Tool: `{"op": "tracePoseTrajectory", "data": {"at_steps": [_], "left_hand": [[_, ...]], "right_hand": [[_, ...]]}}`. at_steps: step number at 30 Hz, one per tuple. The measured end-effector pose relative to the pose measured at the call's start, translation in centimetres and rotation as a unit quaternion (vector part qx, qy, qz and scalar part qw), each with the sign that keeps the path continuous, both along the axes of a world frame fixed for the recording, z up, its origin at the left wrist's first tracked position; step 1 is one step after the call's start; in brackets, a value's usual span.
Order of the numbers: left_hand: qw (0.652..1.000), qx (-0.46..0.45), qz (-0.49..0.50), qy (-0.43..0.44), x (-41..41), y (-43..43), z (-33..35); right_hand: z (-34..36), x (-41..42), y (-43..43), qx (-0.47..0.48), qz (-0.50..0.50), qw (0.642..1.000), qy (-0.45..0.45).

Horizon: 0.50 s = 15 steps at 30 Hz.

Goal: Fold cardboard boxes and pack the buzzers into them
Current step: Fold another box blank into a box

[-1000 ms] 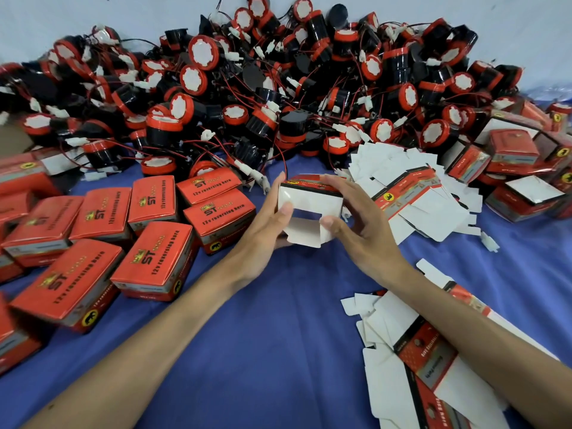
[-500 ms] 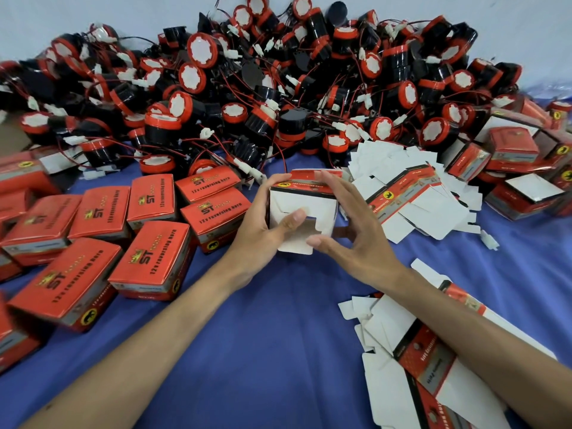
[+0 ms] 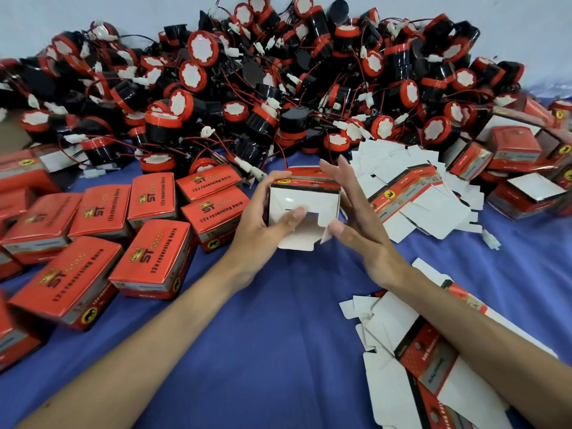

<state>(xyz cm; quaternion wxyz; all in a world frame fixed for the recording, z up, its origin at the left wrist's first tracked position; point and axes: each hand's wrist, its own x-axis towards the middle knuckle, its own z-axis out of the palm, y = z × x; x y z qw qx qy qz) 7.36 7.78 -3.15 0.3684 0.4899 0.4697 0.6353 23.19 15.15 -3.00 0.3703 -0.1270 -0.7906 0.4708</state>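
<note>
Box (image 3: 305,205) at centre, buzzers (image 3: 193,76) at 12 o'clock: left grip (image 3: 260,236) clamped round its 9 o'clock wall, right grip (image 3: 362,230) spread flat at 3 o'clock; light, thin card, likely creases, so hold by walls, not flaps.

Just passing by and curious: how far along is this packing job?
Done: closed red boxes lie at the left. In hand: the left hand grips a half-folded box, the right hand open beside it. Remaining: a buzzer pile and flat cartons.
</note>
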Motion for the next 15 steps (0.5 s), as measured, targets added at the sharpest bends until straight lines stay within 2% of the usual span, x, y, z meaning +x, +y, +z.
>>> {"op": "tracePoseTrajectory", "data": {"at_steps": [2,5,8,15], "left_hand": [[1.0,-0.008,-0.008,-0.019,-0.2,0.06,0.01],[1.0,-0.001,-0.02,-0.007,-0.2,0.04,0.1],[0.999,0.008,-0.034,0.008,0.11,-0.09,0.17],[1.0,0.013,-0.004,0.009,0.49,-0.1,0.21]], "right_hand": [[0.22,-0.12,0.04,-0.007,-0.021,1.0,-0.006],[0.13,-0.32,0.16,0.072,-0.088,0.993,-0.032],[0.06,-0.3,0.07,0.109,-0.129,0.985,-0.031],[0.34,-0.59,-0.27,0.141,-0.167,0.976,-0.001]]}}
